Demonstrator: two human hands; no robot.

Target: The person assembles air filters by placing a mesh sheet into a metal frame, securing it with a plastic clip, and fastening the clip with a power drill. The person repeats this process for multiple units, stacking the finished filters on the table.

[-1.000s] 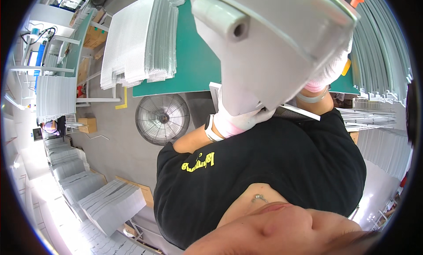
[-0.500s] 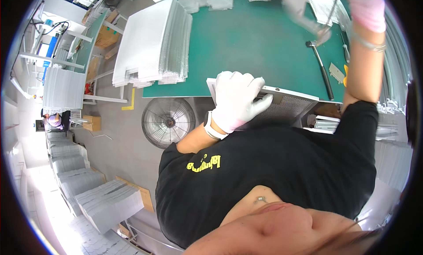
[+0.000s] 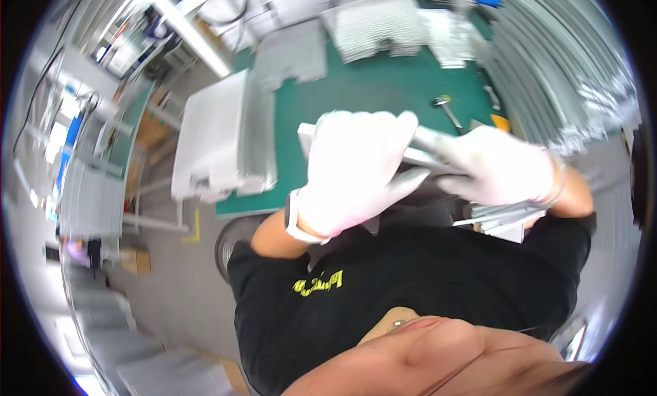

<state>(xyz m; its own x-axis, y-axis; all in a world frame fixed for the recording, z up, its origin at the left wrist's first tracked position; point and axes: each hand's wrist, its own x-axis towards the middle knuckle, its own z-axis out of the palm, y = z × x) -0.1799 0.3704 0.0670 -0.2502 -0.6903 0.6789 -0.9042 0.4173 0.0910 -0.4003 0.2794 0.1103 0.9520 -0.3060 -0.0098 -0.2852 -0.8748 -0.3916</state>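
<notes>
My left hand [image 3: 356, 170], in a white glove, is closed over the top edge of a pale metal panel [image 3: 305, 137], which stands tilted at the near edge of the green-topped table [image 3: 321, 95]. From the right, my white-gloved right hand [image 3: 503, 164] reaches to the same panel, its fingers curled around the top edge close to my left thumb. Motion blurs both hands a little. My hands and body hide most of the panel. Beyond my right hand lies a hammer [image 3: 448, 112] on the tabletop.
A tall stack of white metal panels [image 3: 212, 132] stands at the table's left, with more perforated panels [image 3: 373, 26] along the back. Long grey profiles [image 3: 547, 60] fill the right side. A yellow object [image 3: 500, 123] lies near the hammer. On the floor is a round fan [image 3: 229, 245], partly hidden.
My right hand has come down from the far right, where it held a blurred metal item, to the panel's edge. My left hand stays on the panel. The whole view has shifted.
</notes>
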